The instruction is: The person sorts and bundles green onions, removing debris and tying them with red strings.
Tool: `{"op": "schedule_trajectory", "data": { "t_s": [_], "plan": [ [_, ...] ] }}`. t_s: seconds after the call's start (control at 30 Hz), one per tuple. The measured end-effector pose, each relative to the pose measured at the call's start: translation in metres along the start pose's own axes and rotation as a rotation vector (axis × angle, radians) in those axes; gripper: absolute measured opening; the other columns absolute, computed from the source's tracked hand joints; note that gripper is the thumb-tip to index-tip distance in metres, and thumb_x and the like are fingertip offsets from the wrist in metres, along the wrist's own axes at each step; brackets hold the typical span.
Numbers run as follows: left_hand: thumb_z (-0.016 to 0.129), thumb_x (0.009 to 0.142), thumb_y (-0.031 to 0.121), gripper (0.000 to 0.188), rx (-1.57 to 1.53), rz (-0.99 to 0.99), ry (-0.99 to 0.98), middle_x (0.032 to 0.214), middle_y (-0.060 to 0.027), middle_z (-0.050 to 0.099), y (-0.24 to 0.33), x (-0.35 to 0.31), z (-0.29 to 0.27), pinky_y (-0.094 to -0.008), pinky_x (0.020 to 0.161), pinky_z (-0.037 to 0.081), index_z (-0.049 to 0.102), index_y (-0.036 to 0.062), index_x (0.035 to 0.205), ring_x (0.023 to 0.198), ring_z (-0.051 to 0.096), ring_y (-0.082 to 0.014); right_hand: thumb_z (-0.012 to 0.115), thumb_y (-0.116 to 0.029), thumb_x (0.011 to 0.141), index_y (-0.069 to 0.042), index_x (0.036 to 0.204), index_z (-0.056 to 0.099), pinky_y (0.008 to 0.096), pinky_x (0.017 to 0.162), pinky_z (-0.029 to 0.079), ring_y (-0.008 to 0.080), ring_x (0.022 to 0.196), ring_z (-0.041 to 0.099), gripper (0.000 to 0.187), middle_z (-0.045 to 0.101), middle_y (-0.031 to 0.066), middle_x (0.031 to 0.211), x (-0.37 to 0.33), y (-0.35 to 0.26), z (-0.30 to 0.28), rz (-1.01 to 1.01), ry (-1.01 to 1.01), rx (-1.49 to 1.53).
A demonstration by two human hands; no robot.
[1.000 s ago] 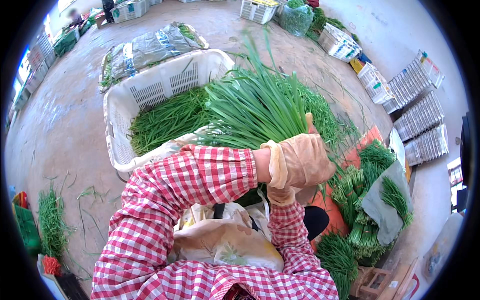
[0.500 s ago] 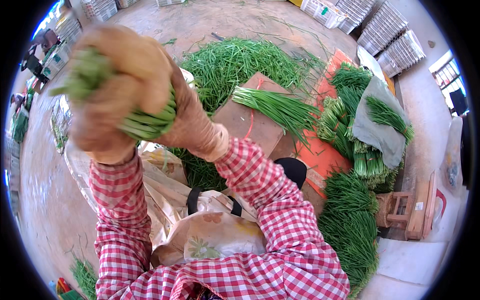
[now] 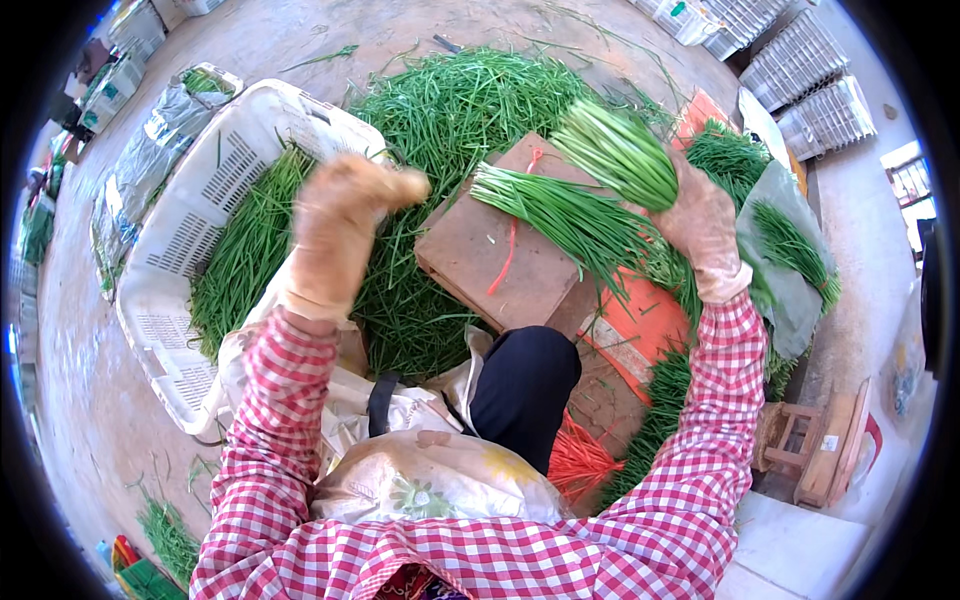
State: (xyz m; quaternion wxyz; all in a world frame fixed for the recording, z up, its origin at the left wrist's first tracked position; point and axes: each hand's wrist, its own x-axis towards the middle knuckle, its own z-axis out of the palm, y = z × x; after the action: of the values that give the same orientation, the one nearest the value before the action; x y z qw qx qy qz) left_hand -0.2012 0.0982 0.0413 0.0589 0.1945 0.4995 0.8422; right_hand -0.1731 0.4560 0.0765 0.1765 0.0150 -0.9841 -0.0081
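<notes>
My right hand [image 3: 697, 215], in a brown-stained glove, is closed round a bunch of garlic chives [image 3: 618, 155], its pale ends pointing up and left. This bunch hangs above another bunch of chives [image 3: 555, 212], which lies across a brown block [image 3: 480, 247] with a red tie strand [image 3: 507, 257] beneath it. My left hand [image 3: 345, 225], gloved too, is raised beside the white crate [image 3: 190, 230] that holds loose chives [image 3: 250, 255]. Motion smears its fingers; one digit points right, and no chives show in it.
A large heap of loose chives [image 3: 470, 100] covers the floor beyond the block. To the right lie stacked bunches, a grey cloth [image 3: 790, 255], an orange sheet [image 3: 640, 325] and a small wooden stool [image 3: 815, 445]. Red tie strands [image 3: 580, 460] sit by my knee. White crates [image 3: 800, 60] stand far right.
Both hands were together at upper left around a bunch of chives. Now they are apart: my right hand has carried the bunch right, above the block. The white crate has come into sight.
</notes>
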Motion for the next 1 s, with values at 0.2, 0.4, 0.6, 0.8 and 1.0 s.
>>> {"op": "schedule_trajectory", "data": {
  "t_s": [0.2,0.4,0.6,0.8,1.0],
  "plan": [
    [0.055,0.090,0.029,0.028,0.374,-0.665,-0.113,0.072,-0.0026,0.064,-0.131,-0.021,0.010,-0.0223,0.060,0.049,0.062,0.0017,0.091,0.065,0.062,-0.0104,0.072,-0.029,0.069,-0.014,0.123,0.050,0.0420,0.074,0.051,0.0352,0.084,0.064,0.059,0.065,0.0165,0.094,-0.030,0.043,0.073,0.232,-0.117,0.183],
    [0.051,0.091,0.035,0.036,0.597,-0.814,-0.147,0.068,-0.0072,0.064,-0.204,0.023,0.026,-0.0299,0.061,0.050,0.062,0.0006,0.088,0.063,0.062,-0.0159,0.072,-0.027,0.067,-0.012,0.116,0.057,0.0417,0.075,0.051,0.0344,0.084,0.064,0.053,0.067,0.0156,0.092,-0.009,0.029,0.097,0.262,-0.197,0.337],
    [0.056,0.083,0.049,0.049,1.278,-0.878,-0.205,0.085,-0.0187,0.067,-0.228,0.074,0.048,-0.0407,0.073,0.050,0.069,0.0020,0.085,0.082,0.064,-0.0348,0.073,-0.025,0.067,-0.008,0.116,0.056,0.0415,0.076,0.052,0.0349,0.085,0.064,0.055,0.066,0.0179,0.092,0.005,0.023,0.108,0.264,-0.165,0.348],
    [0.062,0.081,0.031,0.032,0.701,-0.939,0.087,0.052,-0.0093,0.061,-0.244,0.061,0.020,-0.0330,0.058,0.051,0.066,0.0017,0.068,0.054,0.063,-0.0194,0.072,-0.023,0.066,-0.007,0.119,0.054,0.0412,0.079,0.051,0.0349,0.088,0.064,0.058,0.066,0.0192,0.093,0.022,-0.001,0.119,0.256,-0.279,0.484],
    [0.065,0.082,0.016,0.022,0.517,-0.900,0.125,0.054,-0.0075,0.058,-0.210,0.069,-0.014,-0.0275,0.039,0.041,0.059,-0.0012,0.069,0.040,0.052,-0.0145,0.069,-0.027,0.068,-0.009,0.118,0.055,0.0414,0.081,0.049,0.0355,0.092,0.062,0.054,0.065,0.0185,0.097,0.033,-0.024,0.132,0.238,-0.394,0.476]
  ]
}}
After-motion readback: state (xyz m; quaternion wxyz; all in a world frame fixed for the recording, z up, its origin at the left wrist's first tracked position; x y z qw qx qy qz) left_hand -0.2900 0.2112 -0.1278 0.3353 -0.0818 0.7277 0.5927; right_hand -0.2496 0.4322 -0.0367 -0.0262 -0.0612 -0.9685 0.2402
